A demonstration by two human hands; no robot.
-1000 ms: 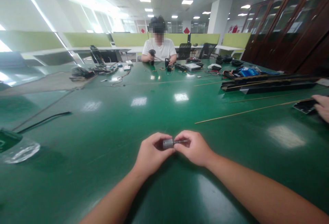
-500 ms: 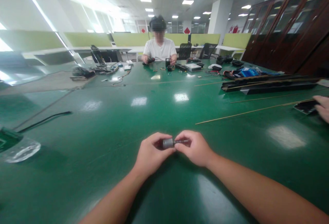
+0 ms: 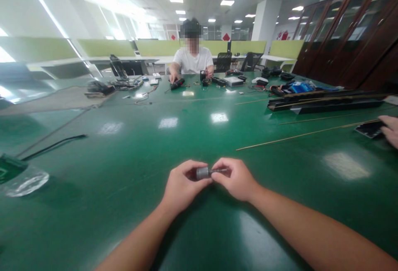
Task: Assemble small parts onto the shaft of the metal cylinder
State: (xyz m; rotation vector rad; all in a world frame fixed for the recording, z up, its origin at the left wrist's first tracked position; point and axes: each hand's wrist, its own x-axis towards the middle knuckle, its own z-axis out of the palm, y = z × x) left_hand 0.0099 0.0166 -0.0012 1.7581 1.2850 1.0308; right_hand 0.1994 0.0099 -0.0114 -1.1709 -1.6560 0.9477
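My left hand (image 3: 182,186) is closed round a small grey metal cylinder (image 3: 202,173), thumb and fingers on either side of it. A thin dark rod (image 3: 222,171) sticks out of the cylinder's right end, lying roughly level. My right hand (image 3: 239,180) pinches this rod between thumb and fingertips, close to the cylinder. Both hands are low over the green table (image 3: 192,142), with their fingertips almost touching. The cylinder's left end is hidden in my left palm.
Across the table a person in a white shirt (image 3: 195,61) has a hand at a black-and-red tool (image 3: 177,83). Thin brass-coloured rods (image 3: 280,139) and black channels (image 3: 326,101) lie right. Another person's hand (image 3: 390,130) shows at the right edge. A clear container (image 3: 27,182) stands left.
The person opposite has moved the black-and-red tool left and down onto the table. My hands, the cylinder and the rod look almost unmoved.
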